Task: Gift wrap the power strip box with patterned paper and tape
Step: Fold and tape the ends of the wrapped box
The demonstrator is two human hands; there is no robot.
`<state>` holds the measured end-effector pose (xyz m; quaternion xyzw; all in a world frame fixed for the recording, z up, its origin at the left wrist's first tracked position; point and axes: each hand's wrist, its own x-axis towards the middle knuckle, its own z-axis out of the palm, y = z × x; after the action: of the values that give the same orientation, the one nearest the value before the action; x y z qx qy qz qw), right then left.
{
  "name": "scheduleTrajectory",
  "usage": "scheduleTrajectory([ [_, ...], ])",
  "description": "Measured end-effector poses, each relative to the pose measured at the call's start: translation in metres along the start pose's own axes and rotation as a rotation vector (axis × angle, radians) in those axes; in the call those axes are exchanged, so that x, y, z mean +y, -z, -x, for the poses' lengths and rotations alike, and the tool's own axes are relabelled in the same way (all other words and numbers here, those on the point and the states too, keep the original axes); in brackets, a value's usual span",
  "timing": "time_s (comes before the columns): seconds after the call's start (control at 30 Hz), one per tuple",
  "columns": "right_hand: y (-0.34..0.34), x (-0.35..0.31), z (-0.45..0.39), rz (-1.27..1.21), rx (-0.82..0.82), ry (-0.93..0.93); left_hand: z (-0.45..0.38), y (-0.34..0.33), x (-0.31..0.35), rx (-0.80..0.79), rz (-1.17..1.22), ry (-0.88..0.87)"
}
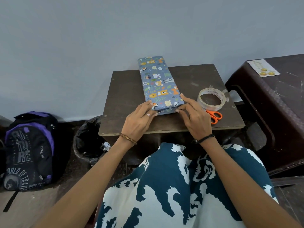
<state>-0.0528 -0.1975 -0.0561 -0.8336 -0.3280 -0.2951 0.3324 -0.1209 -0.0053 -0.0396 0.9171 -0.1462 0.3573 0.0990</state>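
Paper-skinned and stiff, the box (158, 83) should feel light but slick. Your left hand (139, 120) and right hand (195, 120) pinch its near end flap; hold by the long edges.

I take this for a plain room in a home or hostel, not a workshop. A bare blue-grey wall (82, 46) runs behind a small scuffed brown table (125, 96). A backpack (28, 150) sits on the floor by the wall, with a bin lined in black plastic (88, 142) just beside the table's left edge. A dark plastic stool (271, 104) stands to the right.
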Motion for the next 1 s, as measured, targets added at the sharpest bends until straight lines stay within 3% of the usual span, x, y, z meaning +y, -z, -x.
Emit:
scheduleTrajectory([
  [0.3,-0.003,0.003,-0.003,-0.123,0.036,-0.101,-0.006,-0.001,-0.003,0.057,0.072,0.021],
  [0.4,-0.003,0.004,-0.006,-0.275,-0.050,-0.226,-0.003,-0.005,-0.008,0.039,0.078,0.016],
  [0.6,-0.008,0.010,-0.008,-0.219,-0.297,-0.159,0.009,-0.014,-0.017,-0.033,0.065,-0.016],
  [0.77,-0.011,0.011,-0.008,-0.216,-0.270,-0.215,0.009,-0.016,-0.022,-0.071,0.068,-0.015],
  [1.0,-0.013,0.011,-0.008,-0.226,-0.255,-0.234,-0.001,-0.024,-0.025,-0.110,-0.162,-0.081],
])
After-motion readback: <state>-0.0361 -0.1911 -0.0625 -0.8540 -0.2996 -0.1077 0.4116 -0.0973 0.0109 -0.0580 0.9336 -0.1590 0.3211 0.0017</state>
